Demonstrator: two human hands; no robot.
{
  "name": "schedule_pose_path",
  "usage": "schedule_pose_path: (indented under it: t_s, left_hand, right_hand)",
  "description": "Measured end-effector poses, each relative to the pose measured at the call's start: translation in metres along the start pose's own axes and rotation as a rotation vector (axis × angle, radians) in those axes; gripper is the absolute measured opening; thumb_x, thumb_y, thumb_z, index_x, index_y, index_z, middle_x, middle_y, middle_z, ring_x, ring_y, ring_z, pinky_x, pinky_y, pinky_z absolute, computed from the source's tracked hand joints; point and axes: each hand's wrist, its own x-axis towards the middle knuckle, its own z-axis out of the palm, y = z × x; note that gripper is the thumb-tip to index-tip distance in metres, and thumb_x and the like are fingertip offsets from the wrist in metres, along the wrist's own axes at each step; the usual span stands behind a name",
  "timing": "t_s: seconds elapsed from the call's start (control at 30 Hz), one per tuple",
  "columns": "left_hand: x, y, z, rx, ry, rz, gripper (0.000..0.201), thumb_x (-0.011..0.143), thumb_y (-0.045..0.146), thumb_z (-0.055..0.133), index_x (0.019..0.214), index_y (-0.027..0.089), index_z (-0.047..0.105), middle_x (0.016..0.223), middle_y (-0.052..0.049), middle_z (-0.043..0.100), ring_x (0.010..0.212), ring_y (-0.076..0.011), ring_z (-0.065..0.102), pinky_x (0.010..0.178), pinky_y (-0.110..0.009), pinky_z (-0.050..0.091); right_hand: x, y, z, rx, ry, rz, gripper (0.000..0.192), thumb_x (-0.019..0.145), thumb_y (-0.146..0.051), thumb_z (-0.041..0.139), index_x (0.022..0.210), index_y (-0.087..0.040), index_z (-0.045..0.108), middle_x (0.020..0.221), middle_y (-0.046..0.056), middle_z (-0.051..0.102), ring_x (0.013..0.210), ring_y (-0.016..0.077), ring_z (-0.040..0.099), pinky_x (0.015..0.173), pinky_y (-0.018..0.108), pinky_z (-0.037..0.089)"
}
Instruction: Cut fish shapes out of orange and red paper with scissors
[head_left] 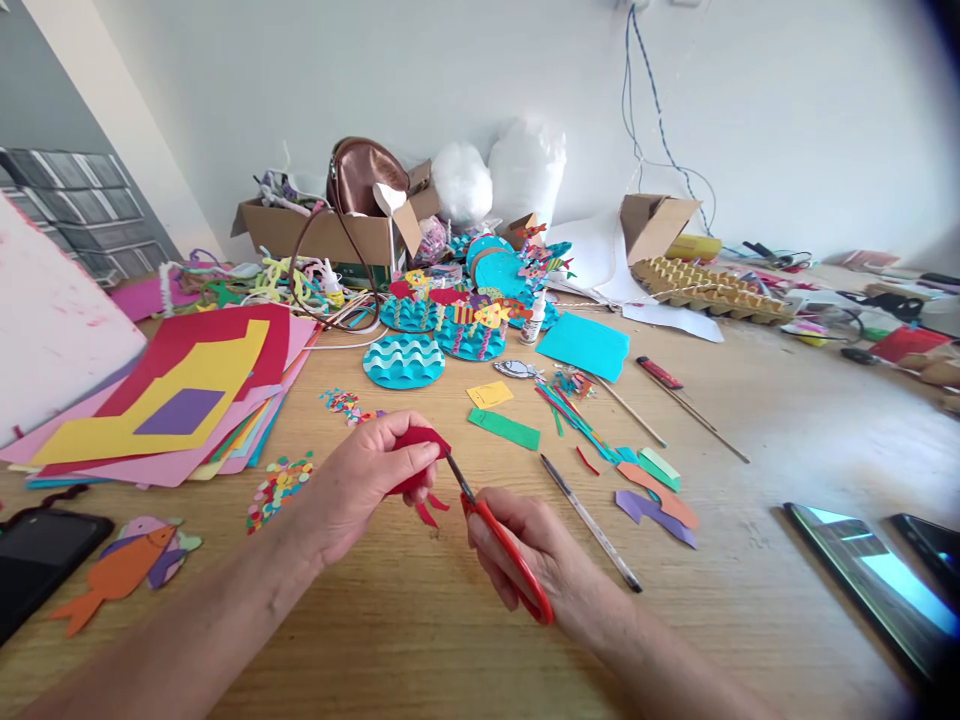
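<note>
Pinched between the thumb and fingers of my left hand (367,480) is a piece of red paper (421,440). My right hand (525,545) is closed round the handles of red-handled scissors (517,570). Their blades (459,478) meet the paper's right edge, beside my left thumb. Small red paper scraps (429,512) lie on the table just below. To the right rests a clear pen (591,520) with a dark tip. Further back are a green paper strip (504,430) and a yellow paper piece (490,394).
Stacked coloured paper (187,380), paper dots (281,485) and paper fish (127,565) lie left. Decorated blue discs (405,360), a glue bottle (534,318) and a cardboard box (315,235) stand behind. Orange and purple scraps (652,515) and a phone (862,580) are right.
</note>
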Motion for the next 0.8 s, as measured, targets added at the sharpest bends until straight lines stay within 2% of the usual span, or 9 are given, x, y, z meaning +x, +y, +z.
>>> schedule_pose_path:
  t_s: [0.47, 0.8]
  left_hand:
    - [0.001, 0.003, -0.018, 0.094, -0.127, -0.041, 0.005, 0.079, 0.023, 0.056, 0.079, 0.018, 0.055, 0.059, 0.005, 0.055, 0.052, -0.0059, 0.047, 0.052, -0.018, 0.037]
    - [0.0, 0.005, -0.021, 0.079, -0.104, -0.05, 0.009, 0.077, 0.024, 0.059, 0.082, 0.018, 0.055, 0.06, 0.004, 0.058, 0.053, -0.0071, 0.048, 0.052, -0.019, 0.036]
  right_hand:
    - [0.0, -0.003, -0.004, -0.195, -0.054, 0.018, 0.034, 0.088, -0.037, 0.042, 0.059, -0.019, 0.035, 0.045, -0.008, 0.034, 0.038, 0.0049, 0.032, 0.037, 0.017, 0.023]
    - [-0.001, -0.003, -0.003, -0.137, -0.084, 0.069, 0.034, 0.087, -0.041, 0.042, 0.061, -0.02, 0.036, 0.046, -0.008, 0.034, 0.036, 0.0047, 0.033, 0.034, 0.016, 0.023]
